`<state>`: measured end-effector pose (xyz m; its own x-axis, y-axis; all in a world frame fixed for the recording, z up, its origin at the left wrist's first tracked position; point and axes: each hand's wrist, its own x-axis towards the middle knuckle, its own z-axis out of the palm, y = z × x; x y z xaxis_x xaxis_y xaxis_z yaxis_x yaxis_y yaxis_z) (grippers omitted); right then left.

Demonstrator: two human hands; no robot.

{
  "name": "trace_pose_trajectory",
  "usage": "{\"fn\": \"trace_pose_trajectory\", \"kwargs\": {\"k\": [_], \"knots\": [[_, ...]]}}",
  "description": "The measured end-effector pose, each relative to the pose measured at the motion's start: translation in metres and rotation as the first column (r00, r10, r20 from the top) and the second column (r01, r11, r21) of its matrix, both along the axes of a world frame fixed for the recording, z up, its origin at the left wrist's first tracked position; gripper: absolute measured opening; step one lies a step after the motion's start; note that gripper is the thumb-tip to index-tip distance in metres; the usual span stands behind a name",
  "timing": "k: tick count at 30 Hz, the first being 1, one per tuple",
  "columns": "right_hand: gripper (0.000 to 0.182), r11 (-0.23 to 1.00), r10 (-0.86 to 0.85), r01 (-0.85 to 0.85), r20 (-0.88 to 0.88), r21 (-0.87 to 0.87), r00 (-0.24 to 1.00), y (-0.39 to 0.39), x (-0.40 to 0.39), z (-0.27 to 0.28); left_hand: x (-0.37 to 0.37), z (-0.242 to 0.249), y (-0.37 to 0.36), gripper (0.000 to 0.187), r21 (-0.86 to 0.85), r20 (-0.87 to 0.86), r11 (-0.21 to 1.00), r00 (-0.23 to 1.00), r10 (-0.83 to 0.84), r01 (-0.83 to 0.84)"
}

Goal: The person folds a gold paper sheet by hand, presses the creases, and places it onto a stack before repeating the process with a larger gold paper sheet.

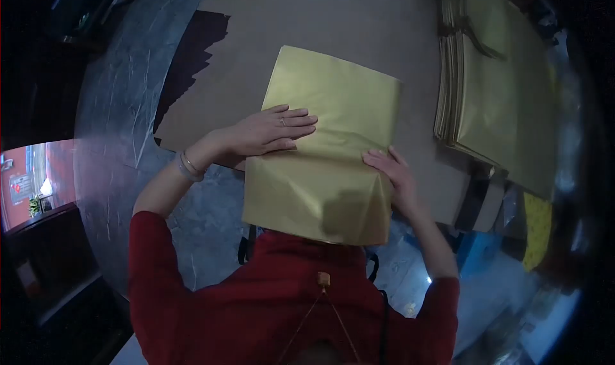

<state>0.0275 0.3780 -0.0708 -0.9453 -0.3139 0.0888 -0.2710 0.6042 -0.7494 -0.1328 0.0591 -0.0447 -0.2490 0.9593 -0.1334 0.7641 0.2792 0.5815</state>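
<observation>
Gold paper (333, 89) lies before me on the brown board, its near part bending downward toward my body. A crease crosses its middle. My left hand (275, 131) is spread flat on the left side of the paper, palm down, fingers pointing right. At the right edge of the paper is my right hand (394, 173), with its outstretched fingertips touching the surface near the crease. The hanging near part (307, 198) of the paper has folds and a dark shadow on its right side.
A thick tied bundle of gold paper (490, 96) stands on the right of the board (256, 19). The board's left side has a torn dark patch (192, 57). A chair (90, 9) is at upper left. Yellow material (537, 230) hangs at lower right, beside a blue object (477, 253).
</observation>
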Motion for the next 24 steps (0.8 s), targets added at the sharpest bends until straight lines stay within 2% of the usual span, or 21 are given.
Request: {"fn": "trace_pose_trajectory", "kwargs": {"k": [1, 3, 4, 5, 6, 7, 8, 9, 10, 11, 13, 15, 16, 17, 18, 19, 20, 21, 23, 24], "knots": [[0.044, 1.000, -0.009, 0.009, 0.002, 0.000, 1.000, 0.000, 0.000, -0.001, -0.004, 0.000, -0.003, 0.052, 0.000, 0.002, 1.000, 1.000, -0.009, 0.009], [0.031, 0.988, -0.153, 0.153, -0.074, -0.002, 0.986, 0.000, -0.001, -0.005, -0.015, 0.006, -0.010, 0.050, 0.042, 0.414, 0.991, 0.905, 0.097, -0.126], [0.031, 0.986, -0.165, 0.165, -0.075, -0.001, 0.984, -0.007, -0.005, 0.001, -0.015, 0.012, -0.014, 0.053, 0.064, 0.512, 0.976, 0.846, 0.145, -0.206], [0.030, 0.907, -0.396, 0.415, 0.191, -0.073, 0.898, -0.018, -0.010, 0.010, -0.012, 0.001, -0.028, 0.053, 0.064, 0.512, 0.979, 0.848, 0.135, -0.195], [0.030, 0.762, -0.550, 0.643, 0.451, -0.073, 0.703, -0.025, -0.015, 0.022, -0.006, -0.019, -0.046, 0.055, 0.015, 0.503, 0.901, 0.782, 0.368, -0.434], [0.032, 0.765, -0.541, 0.642, 0.490, -0.050, 0.683, -0.024, -0.019, 0.035, -0.001, -0.016, -0.044, 0.054, -0.016, 0.782, 0.826, 0.508, 0.361, -0.563], [0.032, 0.758, -0.548, 0.650, 0.489, -0.052, 0.679, -0.026, -0.021, 0.033, 0.004, -0.013, -0.042, 0.054, -0.084, 0.947, 0.725, 0.171, 0.272, -0.684], [0.034, 0.706, -0.550, 0.692, 0.500, -0.148, 0.668, -0.027, -0.022, 0.029, 0.008, -0.017, -0.043, 0.054, -0.084, 0.946, 0.733, 0.176, 0.271, -0.675], [0.036, 0.644, -0.551, 0.726, 0.511, -0.241, 0.659, -0.030, -0.023, 0.027, 0.011, -0.021, -0.043, 0.047, -0.080, 0.918, 0.679, 0.212, 0.336, -0.730], [0.036, 0.637, -0.559, 0.732, 0.511, -0.240, 0.653, -0.034, -0.024, 0.028, 0.017, -0.023, -0.041, 0.043, -0.096, 0.884, 0.647, 0.235, 0.405, -0.756], [0.044, 0.647, -0.706, 0.763, 0.375, -0.005, 0.601, -0.041, -0.022, 0.033, 0.028, -0.019, -0.031, 0.037, -0.128, 0.799, 0.580, 0.263, 0.541, -0.804], [0.047, 0.672, -0.697, 0.740, 0.348, 0.015, 0.627, -0.039, -0.016, 0.012, 0.040, -0.014, -0.019, 0.034, -0.028, 0.444, 0.409, 0.355, 0.823, -0.912], [0.046, 0.653, -0.744, 0.754, 0.237, 0.066, 0.624, -0.043, -0.015, 0.010, 0.046, 0.000, -0.004, 0.032, -0.017, 0.439, 0.298, 0.261, 0.860, -0.955], [0.045, 0.629, -0.777, 0.770, 0.123, 0.112, 0.617, -0.046, -0.016, 0.009, 0.048, -0.004, -0.003, 0.032, -0.019, 0.439, 0.304, 0.265, 0.858, -0.952], [0.045, 0.624, -0.781, 0.773, 0.125, 0.114, 0.612, -0.051, -0.018, 0.011, 0.048, -0.010, -0.001, 0.029, 0.067, 0.299, 0.285, 0.292, 0.908, -0.956], [0.044, 0.605, -0.793, 0.776, 0.052, 0.180, 0.606, -0.056, -0.022, 0.015, 0.049, -0.013, 0.001, 0.026, 0.158, 0.153, 0.276, 0.299, 0.942, -0.948], [0.043, 0.580, -0.798, 0.777, -0.021, 0.245, 0.602, -0.057, -0.024, 0.017, 0.052, -0.014, 0.005, 0.026, 0.175, 0.126, 0.247, 0.271, 0.954, -0.953], [0.043, 0.577, -0.800, 0.778, -0.018, 0.246, 0.599, -0.056, -0.024, 0.017, 0.053, -0.014, 0.009, 0.026, 0.172, 0.126, 0.251, 0.274, 0.953, -0.953], [0.041, 0.628, -0.775, 0.751, 0.071, 0.205, 0.628, -0.053, -0.022, 0.017, 0.054, -0.017, 0.014, 0.031, 0.255, -0.068, 0.284, 0.276, 0.959, -0.924], [0.041, 0.628, -0.775, 0.751, 0.071, 0.205, 0.628, -0.051, -0.022, 0.014, 0.056, -0.011, 0.020, 0.034, 0.227, -0.176, 0.294, 0.258, 0.950, -0.928]]}}
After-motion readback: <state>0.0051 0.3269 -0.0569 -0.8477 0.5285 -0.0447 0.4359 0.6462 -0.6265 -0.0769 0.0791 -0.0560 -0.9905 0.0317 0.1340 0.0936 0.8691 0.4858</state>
